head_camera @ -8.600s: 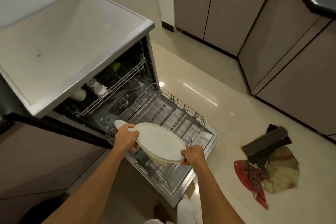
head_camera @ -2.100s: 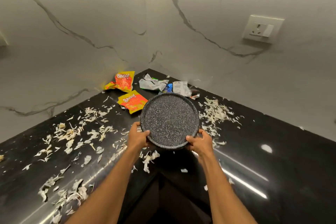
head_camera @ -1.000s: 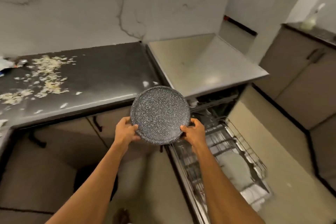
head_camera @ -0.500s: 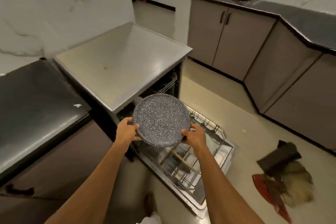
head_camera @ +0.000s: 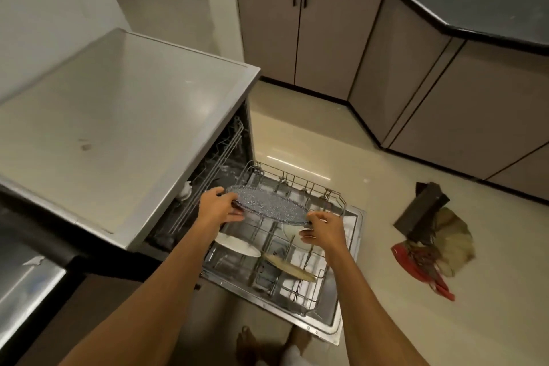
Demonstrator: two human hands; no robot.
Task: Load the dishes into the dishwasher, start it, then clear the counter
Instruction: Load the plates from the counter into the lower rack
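over the pulled-out lower rack (head_camera: 298,180) of the open dishwasher (head_camera: 118,116), a round, dark speckled plate (head_camera: 269,207) is held nearly flat, dipping a little to the right, and looks clear of the wires. the left hand (head_camera: 218,208) grips its left rim, thumb on top and fingers (head_camera: 236,214) curled under. the right hand (head_camera: 325,229) pinches the opposite rim between thumb and forefinger; its other fingers hang loosely spread below, touching nothing that i can make out.

three dishes already sit among the tines underneath. a white plate (head_camera: 237,245) is on the left and a second pale dish (head_camera: 289,232) is partly hidden by the right hand. a tan plate (head_camera: 289,268) lies nearer the front.

the speckled plate looks stiff, like stoneware or enamel with a raised lip. i would expect some weight in it, and a chip if it knocks the wire or another dish. its surface seems matt, so it is probably not slippery when dry, though no grease or water can be made out.

two opposite points on the rim, as it is held now, look like the safest hold. to slot it in, it likely has to be turned on edge and lowered between free tines toward the back, apart from the white plate.

loading seems only partly done. starting the machine and clearing the desk are yet to come.
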